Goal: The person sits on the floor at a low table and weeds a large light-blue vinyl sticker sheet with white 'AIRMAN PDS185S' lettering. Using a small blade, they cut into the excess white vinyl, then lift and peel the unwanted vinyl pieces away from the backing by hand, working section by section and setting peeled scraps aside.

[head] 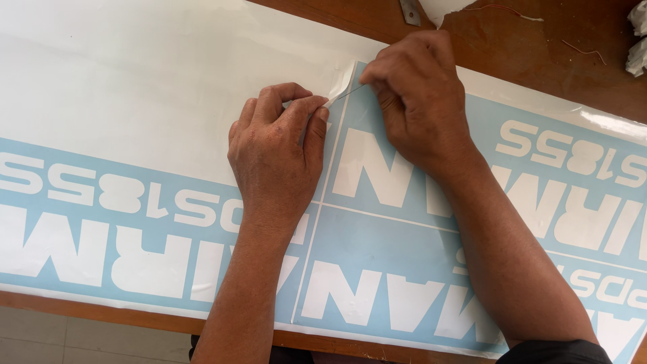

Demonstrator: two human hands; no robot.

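Vinyl sheet (pixel 418 249), pale blue with white block lettering cut into it, lies flat across the wooden bench (pixel 526 54) and overhangs nothing that I can see. At the top of a vertical cut line, a small corner flap (pixel 344 79) is lifted off the white backing. My left hand (pixel 276 152) pinches thumb against forefinger on a thin strip beside that flap; my right hand (pixel 414 94) is closed around a slender pointed tool (pixel 347 93) whose tip sits under the flap.

Risks, as I judge them: the tool tip could dig through the film or score the backing if I press too steeply; the raised flap could tear along the cut, or fold back and stick to itself; pulling the strip too fast could drag neighbouring white letters up with it. A small metal blade piece (pixel 409 10) and crumpled scraps (pixel 637 40) lie at the far bench edge, well apart from both hands.
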